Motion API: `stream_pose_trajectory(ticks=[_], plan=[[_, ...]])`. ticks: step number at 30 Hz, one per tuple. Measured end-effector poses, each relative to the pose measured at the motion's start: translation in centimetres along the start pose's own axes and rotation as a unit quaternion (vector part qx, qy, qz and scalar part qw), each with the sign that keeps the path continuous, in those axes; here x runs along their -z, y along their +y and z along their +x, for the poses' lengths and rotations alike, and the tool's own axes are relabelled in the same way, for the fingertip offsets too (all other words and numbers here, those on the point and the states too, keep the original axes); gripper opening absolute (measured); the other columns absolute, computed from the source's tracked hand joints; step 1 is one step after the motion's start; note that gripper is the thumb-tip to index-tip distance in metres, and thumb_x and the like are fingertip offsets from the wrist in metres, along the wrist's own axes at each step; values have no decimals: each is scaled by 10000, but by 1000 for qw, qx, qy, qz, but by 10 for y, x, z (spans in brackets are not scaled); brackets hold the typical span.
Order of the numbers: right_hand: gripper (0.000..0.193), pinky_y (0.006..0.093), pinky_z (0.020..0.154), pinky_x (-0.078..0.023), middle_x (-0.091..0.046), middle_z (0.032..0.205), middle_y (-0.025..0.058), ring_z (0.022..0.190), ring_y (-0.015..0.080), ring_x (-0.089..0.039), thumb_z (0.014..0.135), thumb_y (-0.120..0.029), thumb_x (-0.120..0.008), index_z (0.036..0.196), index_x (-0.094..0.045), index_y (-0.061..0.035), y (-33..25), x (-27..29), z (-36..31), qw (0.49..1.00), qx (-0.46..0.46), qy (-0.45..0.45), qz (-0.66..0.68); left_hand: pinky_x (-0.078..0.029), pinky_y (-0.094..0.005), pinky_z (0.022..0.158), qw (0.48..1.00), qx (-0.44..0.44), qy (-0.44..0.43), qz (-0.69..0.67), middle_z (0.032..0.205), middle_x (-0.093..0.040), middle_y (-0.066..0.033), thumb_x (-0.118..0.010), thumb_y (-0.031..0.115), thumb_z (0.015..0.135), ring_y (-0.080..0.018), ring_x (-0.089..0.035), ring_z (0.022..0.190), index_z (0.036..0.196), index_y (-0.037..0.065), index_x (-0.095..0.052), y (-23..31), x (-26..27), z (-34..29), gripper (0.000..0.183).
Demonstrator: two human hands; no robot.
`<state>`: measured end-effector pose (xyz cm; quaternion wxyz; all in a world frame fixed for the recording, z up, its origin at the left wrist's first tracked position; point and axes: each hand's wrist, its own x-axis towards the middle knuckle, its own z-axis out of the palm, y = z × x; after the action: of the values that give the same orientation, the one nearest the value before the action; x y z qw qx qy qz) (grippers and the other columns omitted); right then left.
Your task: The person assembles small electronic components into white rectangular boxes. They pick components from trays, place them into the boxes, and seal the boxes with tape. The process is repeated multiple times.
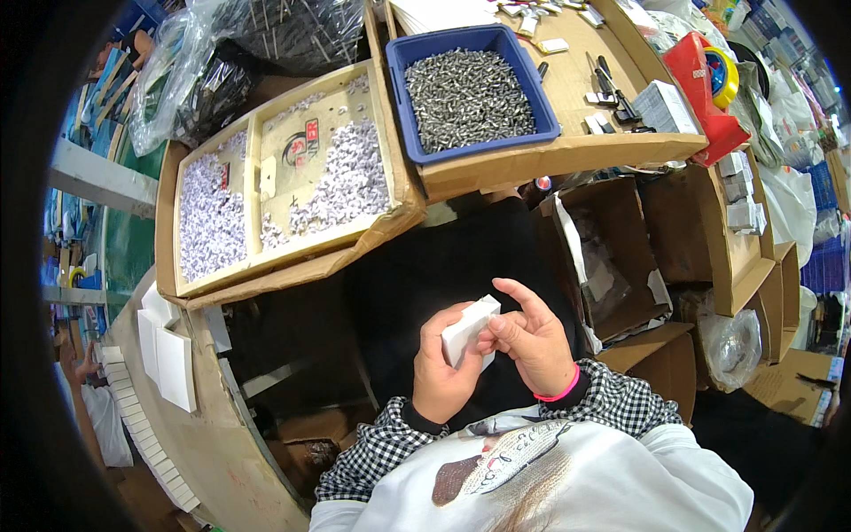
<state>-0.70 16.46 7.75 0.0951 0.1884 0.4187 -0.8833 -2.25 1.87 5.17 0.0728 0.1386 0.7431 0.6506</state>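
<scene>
A small white box [467, 333] is held up over my lap. Around its left side wraps my left hand [446, 377], with the thumb along the near edge. My right hand [539, 348], with a pink band at the wrist, pinches at the box's right edge between thumb and curled fingers. One finger of that hand sticks up, away from the box. What lies under the right fingertips is hidden. Ahead of the hands stands a blue bin [548, 124] full of small metal parts. Left of it, a divided wooden tray [257, 191] holds many small whitish pieces.
White boxes [175, 368] lie on the left table [208, 443], with a row of small ones along its edge. Open cardboard cartons [638, 239] stand at the right. On the far worktop are a red tape dispenser [722, 124], dark hand tools [610, 89] and stacked white cards [665, 108].
</scene>
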Motion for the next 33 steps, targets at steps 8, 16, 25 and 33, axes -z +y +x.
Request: stream_pose_trajectory(ticks=[8, 16, 25, 33], plan=[[397, 261, 734, -521, -658, 857, 118, 800, 157, -651, 896, -44, -578, 1250, -407, 7, 7, -3, 2, 998, 36, -5, -60, -491, -357, 865, 1000, 1, 10, -12, 1206, -536, -189, -573, -48, 806, -275, -589, 1039, 1230, 53, -363, 3, 1, -2, 483], [372, 246, 705, -524, -658, 839, 113, 776, 141, -648, 886, -44, -592, 1216, -431, 18, 9, -5, 5, 996, 21, 12, -80, -486, -350, 858, 995, -71, -15, 73, 1207, -532, -182, -581, -84, 753, -304, -573, 1059, 1217, 66, -436, 1, 8, 2, 508], [525, 193, 491, -450, -642, 724, 66, 558, 76, -575, 871, -157, -648, 1303, -400, 8, 3, -1, 7, 991, -75, 8, -113, -468, -343, 889, 1000, 15, -22, -4, 1203, -541, -175, -573, -69, 763, -256, -568, 1072, 1222, 56, -421, -2, 7, -6, 499], [499, 226, 465, -411, -545, 566, 30, 478, 89, -521, 789, -276, -725, 1228, -564, -98, 15, 7, 6, 901, 5, -19, -432, -480, -255, 738, 994, 98, 17, -38, 985, -615, -79, -638, 66, 843, -130, -591, 865, 1043, 15, -597, 4, 24, -2, 210]])
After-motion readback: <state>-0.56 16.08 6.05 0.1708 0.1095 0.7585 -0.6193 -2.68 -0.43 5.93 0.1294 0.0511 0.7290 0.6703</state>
